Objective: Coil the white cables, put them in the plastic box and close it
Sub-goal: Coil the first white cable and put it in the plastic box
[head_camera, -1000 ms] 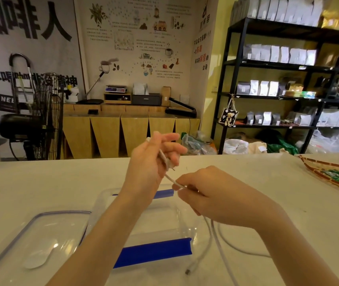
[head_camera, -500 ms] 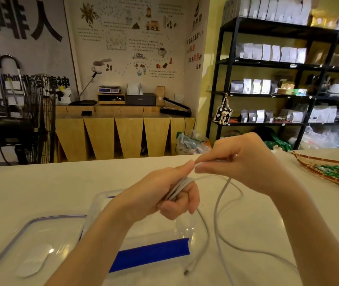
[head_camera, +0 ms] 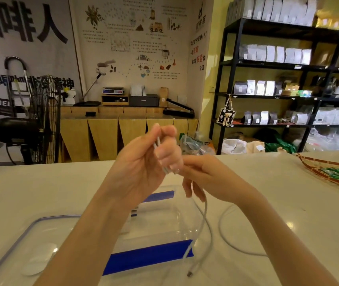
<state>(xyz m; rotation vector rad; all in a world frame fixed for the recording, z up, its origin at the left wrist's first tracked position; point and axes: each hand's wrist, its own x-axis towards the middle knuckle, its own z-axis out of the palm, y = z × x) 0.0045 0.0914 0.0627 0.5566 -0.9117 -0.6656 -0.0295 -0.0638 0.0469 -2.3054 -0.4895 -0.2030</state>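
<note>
Winding up the white cable

The left hand [head_camera: 144,162] grips the white cable [head_camera: 202,223] loops; the right hand [head_camera: 210,178] beside it pinches the loose part, feeding more. The plastic box [head_camera: 164,230] waits below.

A coffee shop: shelves [head_camera: 278,65] stacked with bagged coffee, a coffee-themed wall poster [head_camera: 135,38], a scale [head_camera: 113,91] on the wooden counter [head_camera: 123,129].

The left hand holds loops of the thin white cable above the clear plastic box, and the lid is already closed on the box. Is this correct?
Not quite. The head view shows the clear plastic box open; its transparent lid lies beside it on the counter. The left hand does hold the thin white cable above it.
</note>
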